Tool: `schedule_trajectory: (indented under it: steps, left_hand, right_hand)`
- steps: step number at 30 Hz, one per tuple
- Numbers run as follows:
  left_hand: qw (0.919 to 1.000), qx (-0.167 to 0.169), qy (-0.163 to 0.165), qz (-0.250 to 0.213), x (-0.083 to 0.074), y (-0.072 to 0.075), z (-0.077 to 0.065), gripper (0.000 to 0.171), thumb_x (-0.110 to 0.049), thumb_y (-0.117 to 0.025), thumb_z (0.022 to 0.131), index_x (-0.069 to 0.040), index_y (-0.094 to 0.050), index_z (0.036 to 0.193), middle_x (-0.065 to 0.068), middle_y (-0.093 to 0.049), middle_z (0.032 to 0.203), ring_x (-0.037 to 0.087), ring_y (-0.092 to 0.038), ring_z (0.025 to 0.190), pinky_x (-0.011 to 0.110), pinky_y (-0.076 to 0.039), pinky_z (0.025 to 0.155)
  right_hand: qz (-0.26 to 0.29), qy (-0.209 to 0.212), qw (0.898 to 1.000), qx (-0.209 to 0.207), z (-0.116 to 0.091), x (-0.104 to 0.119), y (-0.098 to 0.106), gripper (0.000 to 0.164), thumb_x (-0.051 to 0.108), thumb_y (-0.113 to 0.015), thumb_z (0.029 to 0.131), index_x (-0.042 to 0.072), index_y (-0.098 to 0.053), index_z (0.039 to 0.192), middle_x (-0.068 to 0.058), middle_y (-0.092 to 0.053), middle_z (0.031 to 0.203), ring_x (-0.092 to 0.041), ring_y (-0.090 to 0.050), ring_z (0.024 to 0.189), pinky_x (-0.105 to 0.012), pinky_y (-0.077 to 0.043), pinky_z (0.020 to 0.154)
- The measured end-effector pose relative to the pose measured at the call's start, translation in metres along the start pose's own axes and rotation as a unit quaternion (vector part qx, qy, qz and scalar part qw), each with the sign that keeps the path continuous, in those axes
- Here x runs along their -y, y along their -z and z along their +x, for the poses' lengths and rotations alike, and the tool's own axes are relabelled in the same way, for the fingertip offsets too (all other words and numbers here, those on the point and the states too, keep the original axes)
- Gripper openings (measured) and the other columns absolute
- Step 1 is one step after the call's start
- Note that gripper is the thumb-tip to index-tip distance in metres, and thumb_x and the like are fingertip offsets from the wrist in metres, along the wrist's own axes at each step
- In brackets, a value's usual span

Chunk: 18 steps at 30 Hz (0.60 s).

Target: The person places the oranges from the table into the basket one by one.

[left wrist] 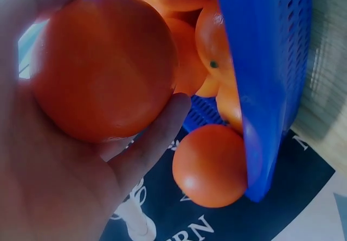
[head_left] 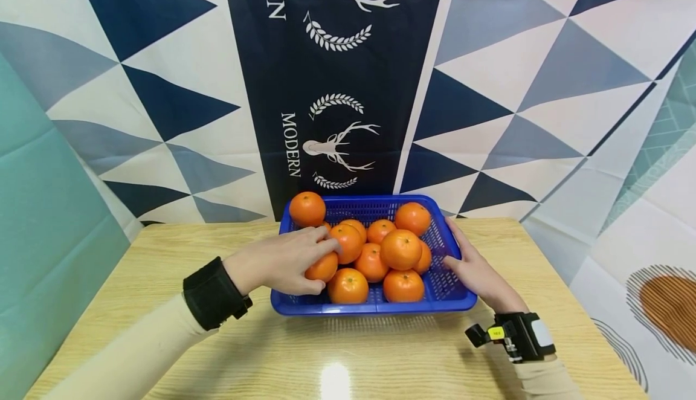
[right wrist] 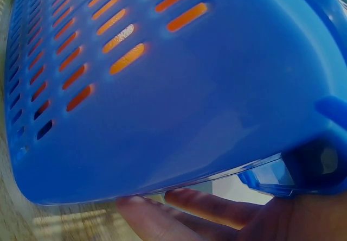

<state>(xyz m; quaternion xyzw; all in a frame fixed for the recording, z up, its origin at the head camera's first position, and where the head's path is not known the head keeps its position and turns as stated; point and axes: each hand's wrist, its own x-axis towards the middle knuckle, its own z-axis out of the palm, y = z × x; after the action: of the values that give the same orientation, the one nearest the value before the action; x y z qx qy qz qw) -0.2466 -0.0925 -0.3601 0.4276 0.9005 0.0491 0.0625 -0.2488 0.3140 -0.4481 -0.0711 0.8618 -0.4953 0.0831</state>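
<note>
A blue plastic basket (head_left: pixel 375 309) with slotted walls holds several oranges (head_left: pixel 372 262), some piled on others. My left hand (head_left: pixel 288 258) reaches over the basket's left side and grips one orange (left wrist: pixel 105 67), thumb and fingers curved round it. Part of that fruit is hidden under the hand in the head view. At the right end, my right hand (head_left: pixel 481 270) holds the basket's rim, with the thumb over the inner side. In the right wrist view its fingers (right wrist: pixel 154 216) lie along the outside of the blue wall (right wrist: pixel 179 105).
The basket stands on a light wooden table (head_left: pixel 234 351), near its back edge. Behind hangs a cloth (head_left: pixel 348 74) with triangles and deer heads. One orange (head_left: pixel 307 209) rests high at the back left corner of the basket.
</note>
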Motion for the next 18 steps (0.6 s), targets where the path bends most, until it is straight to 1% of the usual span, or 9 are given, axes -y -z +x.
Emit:
schedule_trajectory:
  steps: [4,7,11,14,18]
  left_hand:
    - [1.0000,0.003,-0.005,-0.003,0.000,-0.007,0.002,0.053,-0.032,-0.074,0.097,-0.016,-0.062,0.145,0.011,-0.062,0.136,0.025,-0.061,0.117,0.047,-0.055,0.112]
    - [1.0000,0.002,-0.007,-0.004,0.000,-0.013,0.003,0.049,-0.032,-0.075,0.096,-0.016,-0.064,0.141,0.008,-0.061,0.128,0.023,-0.060,0.113,0.044,-0.055,0.109]
    - [1.0000,0.003,-0.009,-0.002,-0.001,-0.020,0.003,0.045,-0.031,-0.075,0.097,-0.017,-0.066,0.138,0.005,-0.060,0.123,0.020,-0.059,0.108,0.040,-0.055,0.103]
    - [0.9999,0.012,-0.002,0.001,-0.003,-0.024,0.002,0.044,-0.033,-0.073,0.099,-0.018,-0.065,0.139,0.004,-0.060,0.123,0.019,-0.059,0.108,0.038,-0.055,0.102]
    - [0.9996,0.023,0.015,0.006,-0.005,-0.028,0.001,0.044,-0.038,-0.067,0.104,-0.020,-0.065,0.144,0.004,-0.062,0.127,0.020,-0.058,0.113,0.040,-0.055,0.104]
  right_hand:
    - [0.000,0.001,1.000,-0.001,0.000,0.000,0.001,0.099,0.001,-0.050,0.107,0.018,0.014,0.181,-0.034,0.004,0.187,-0.066,-0.024,0.165,-0.086,-0.027,0.128]
    - [0.000,0.000,1.000,-0.002,0.000,0.000,0.000,0.099,0.001,-0.050,0.107,0.018,0.014,0.181,-0.034,0.004,0.187,-0.066,-0.023,0.165,-0.086,-0.026,0.129]
    - [-0.002,0.002,1.000,-0.001,-0.001,-0.001,0.001,0.099,0.001,-0.049,0.108,0.018,0.014,0.181,-0.034,0.004,0.187,-0.066,-0.023,0.164,-0.086,-0.025,0.128]
    - [-0.004,0.002,1.000,0.000,-0.001,-0.001,0.001,0.098,0.001,-0.050,0.108,0.017,0.014,0.181,-0.034,0.003,0.187,-0.066,-0.024,0.164,-0.086,-0.026,0.128]
    - [-0.006,0.003,1.000,-0.001,-0.001,0.000,0.001,0.098,0.002,-0.049,0.108,0.018,0.014,0.181,-0.035,0.003,0.187,-0.067,-0.025,0.163,-0.087,-0.027,0.127]
